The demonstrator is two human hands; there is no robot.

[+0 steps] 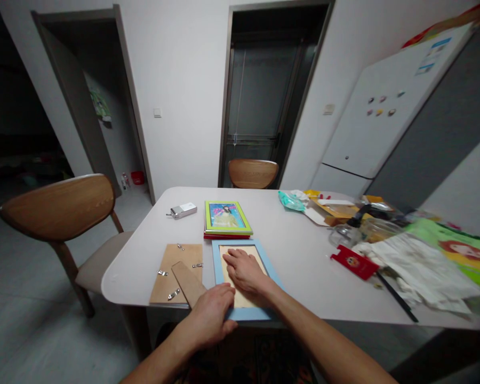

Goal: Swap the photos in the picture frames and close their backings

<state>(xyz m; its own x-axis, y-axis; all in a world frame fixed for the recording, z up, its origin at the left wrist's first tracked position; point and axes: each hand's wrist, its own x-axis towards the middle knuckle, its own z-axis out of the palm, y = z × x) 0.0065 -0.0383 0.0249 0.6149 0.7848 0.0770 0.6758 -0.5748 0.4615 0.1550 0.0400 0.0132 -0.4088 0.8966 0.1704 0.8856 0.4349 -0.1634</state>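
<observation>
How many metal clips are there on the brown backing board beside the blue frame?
4 are visible on the backing board: the top clip, right clip, left clip and bottom clip, each near that edge. Another could be hidden under the stand.

Shows a light-blue rectangular picture frame [250,313] around a cream flat panel [245,300] at lower centre. Has a plain tan rectangular board [168,282] at lower centre-left and a lime-green rectangular frame [228,232] near mid-picture.
</observation>
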